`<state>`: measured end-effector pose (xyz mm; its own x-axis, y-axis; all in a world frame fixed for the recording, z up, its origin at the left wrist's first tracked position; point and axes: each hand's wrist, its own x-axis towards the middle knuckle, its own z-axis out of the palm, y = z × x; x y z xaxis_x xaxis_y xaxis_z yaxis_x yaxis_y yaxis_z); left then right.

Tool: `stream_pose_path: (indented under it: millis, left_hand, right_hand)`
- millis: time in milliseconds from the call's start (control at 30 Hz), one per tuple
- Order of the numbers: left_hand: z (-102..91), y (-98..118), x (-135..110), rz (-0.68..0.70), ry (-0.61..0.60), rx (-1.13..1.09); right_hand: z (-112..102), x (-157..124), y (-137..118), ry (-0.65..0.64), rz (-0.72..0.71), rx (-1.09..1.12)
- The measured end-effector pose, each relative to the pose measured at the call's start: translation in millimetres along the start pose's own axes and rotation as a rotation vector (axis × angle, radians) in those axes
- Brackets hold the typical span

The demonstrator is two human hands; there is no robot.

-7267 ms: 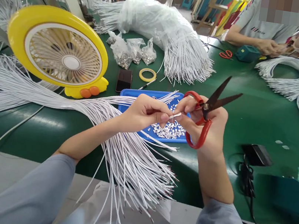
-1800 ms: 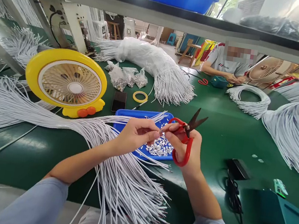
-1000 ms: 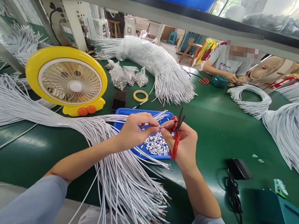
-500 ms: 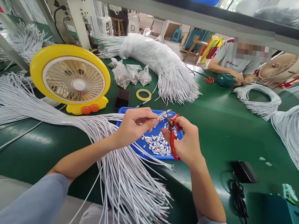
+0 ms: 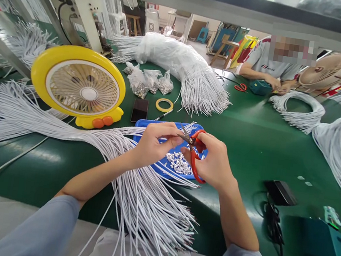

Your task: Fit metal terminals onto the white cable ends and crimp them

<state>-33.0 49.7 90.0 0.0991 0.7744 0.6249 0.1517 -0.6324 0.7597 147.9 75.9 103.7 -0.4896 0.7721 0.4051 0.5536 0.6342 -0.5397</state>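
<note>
Red-handled scissors are in my right hand, fingers wrapped around the handles. Their blades stand apart and reach to the fingertips of my left hand. That hand is closed in a pinch on a white cable, whose end is mostly hidden by the fingers and blades. Beneath both hands lies a blue tray holding small shiny metal pieces and some white cable ends. A large bundle of white cables runs under my left forearm and fans out toward the table's front edge.
A yellow fan stands at left. Behind the tray are a phone, a tape roll, bags of metal parts and a wrapped cable bundle. A black adapter lies right. Across the table sits a person.
The scissors' blades have swung left to my left fingertips and spread apart. The cable end that stuck out from my left fingers is now largely hidden. The view has shifted slightly.
</note>
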Motion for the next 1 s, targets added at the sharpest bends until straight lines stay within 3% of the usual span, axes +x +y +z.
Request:
stream_pose_path:
  millis: [267,1000]
  left_hand:
    - [-1.8,-2.5,2.1,-0.153,-0.106,-0.186]
    - [0.8,-5.3,0.2,-0.012,0.033,-0.117]
  right_hand:
    - [-0.4,0.3,-2.5,0.001,0.007,-0.017]
    - [-3.3,-0.7,-3.8,0.013,-0.008,-0.044]
